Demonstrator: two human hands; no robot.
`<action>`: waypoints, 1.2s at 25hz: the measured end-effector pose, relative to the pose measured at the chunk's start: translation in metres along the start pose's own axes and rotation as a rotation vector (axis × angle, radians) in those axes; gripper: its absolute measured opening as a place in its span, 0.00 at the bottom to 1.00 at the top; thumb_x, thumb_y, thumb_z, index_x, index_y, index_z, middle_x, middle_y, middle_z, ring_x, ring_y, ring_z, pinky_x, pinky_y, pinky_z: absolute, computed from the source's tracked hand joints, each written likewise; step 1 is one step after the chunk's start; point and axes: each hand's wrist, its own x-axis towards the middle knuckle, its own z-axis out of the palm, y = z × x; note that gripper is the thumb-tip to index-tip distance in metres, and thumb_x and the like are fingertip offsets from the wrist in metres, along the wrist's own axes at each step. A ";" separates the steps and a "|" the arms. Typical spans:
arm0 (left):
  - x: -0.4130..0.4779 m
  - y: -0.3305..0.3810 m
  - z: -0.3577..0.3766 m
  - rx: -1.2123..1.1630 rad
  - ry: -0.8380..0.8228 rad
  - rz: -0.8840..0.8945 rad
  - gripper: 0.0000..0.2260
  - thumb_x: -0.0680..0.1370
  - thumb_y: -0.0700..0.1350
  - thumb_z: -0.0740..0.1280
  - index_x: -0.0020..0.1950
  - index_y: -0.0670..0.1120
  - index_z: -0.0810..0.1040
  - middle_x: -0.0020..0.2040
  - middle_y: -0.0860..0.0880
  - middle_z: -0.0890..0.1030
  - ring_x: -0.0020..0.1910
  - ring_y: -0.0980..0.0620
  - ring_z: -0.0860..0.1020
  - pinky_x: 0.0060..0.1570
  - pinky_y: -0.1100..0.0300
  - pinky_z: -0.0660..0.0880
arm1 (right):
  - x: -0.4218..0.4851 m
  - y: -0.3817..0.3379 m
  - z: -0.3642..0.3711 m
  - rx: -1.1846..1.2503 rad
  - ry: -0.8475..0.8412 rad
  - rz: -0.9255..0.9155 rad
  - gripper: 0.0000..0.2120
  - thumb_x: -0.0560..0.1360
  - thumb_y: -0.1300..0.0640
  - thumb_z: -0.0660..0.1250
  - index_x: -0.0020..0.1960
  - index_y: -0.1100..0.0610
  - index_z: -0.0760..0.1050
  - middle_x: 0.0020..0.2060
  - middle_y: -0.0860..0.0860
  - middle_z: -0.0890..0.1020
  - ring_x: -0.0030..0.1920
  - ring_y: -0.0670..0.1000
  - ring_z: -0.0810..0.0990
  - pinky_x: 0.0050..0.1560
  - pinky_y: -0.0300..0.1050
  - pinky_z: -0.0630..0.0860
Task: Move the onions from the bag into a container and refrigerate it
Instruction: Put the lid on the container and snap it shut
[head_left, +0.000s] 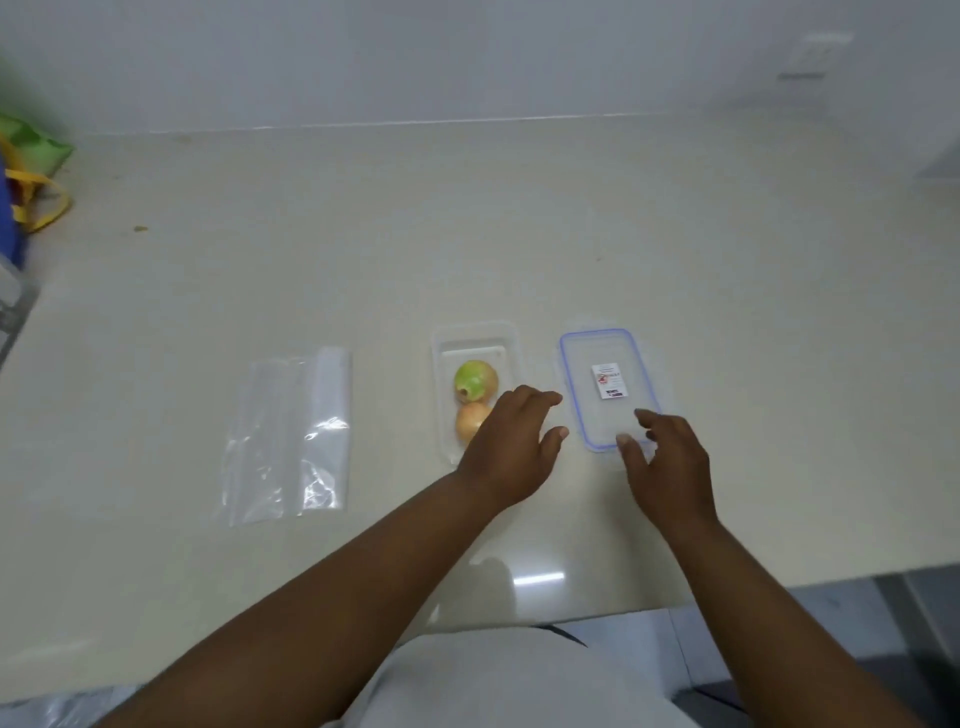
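A clear container sits open on the pale bench, and 2 onions lie inside it — a greenish onion toward the far end and a tan onion just behind it, toward the person, the 2 touching or nearly so. The left hand hovers over the container's near right corner, its fingers spread loosely and pointing right toward the lid; they hold nothing, and the tan onion lies just left of the knuckles, partly hidden by the hand. Whether the hand touches the container rim cannot be told. The lid, clear with a blue seal and a small label in the middle, lies flat on the bench just right of the container. The right hand is at the lid's near end, fingers open and curled over its near edge, thumb tip at the blue seal — contact looks likely but is not certain. An empty clear bag lies flat on the bench, well left of the container. At the far left edge stands a green and blue tote with yellow handles.
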 end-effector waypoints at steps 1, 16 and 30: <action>0.015 0.010 0.011 -0.005 -0.070 -0.053 0.19 0.78 0.46 0.65 0.68 0.40 0.72 0.62 0.40 0.76 0.62 0.42 0.73 0.63 0.51 0.70 | 0.018 0.006 -0.003 0.006 -0.016 0.089 0.20 0.74 0.56 0.70 0.64 0.61 0.75 0.59 0.60 0.78 0.58 0.60 0.78 0.60 0.53 0.75; 0.103 0.022 0.079 -0.331 0.008 -0.890 0.32 0.74 0.48 0.70 0.74 0.41 0.61 0.71 0.41 0.69 0.67 0.41 0.71 0.61 0.55 0.69 | 0.110 0.058 -0.007 -0.045 -0.308 0.445 0.34 0.66 0.45 0.77 0.64 0.63 0.72 0.63 0.59 0.76 0.63 0.59 0.75 0.56 0.48 0.71; 0.026 -0.018 -0.003 -0.691 0.344 -0.822 0.20 0.72 0.39 0.71 0.64 0.44 0.75 0.49 0.46 0.82 0.41 0.49 0.81 0.39 0.57 0.79 | 0.077 -0.001 -0.006 0.560 -0.445 0.400 0.24 0.55 0.42 0.80 0.38 0.56 0.74 0.32 0.52 0.78 0.30 0.51 0.76 0.33 0.44 0.76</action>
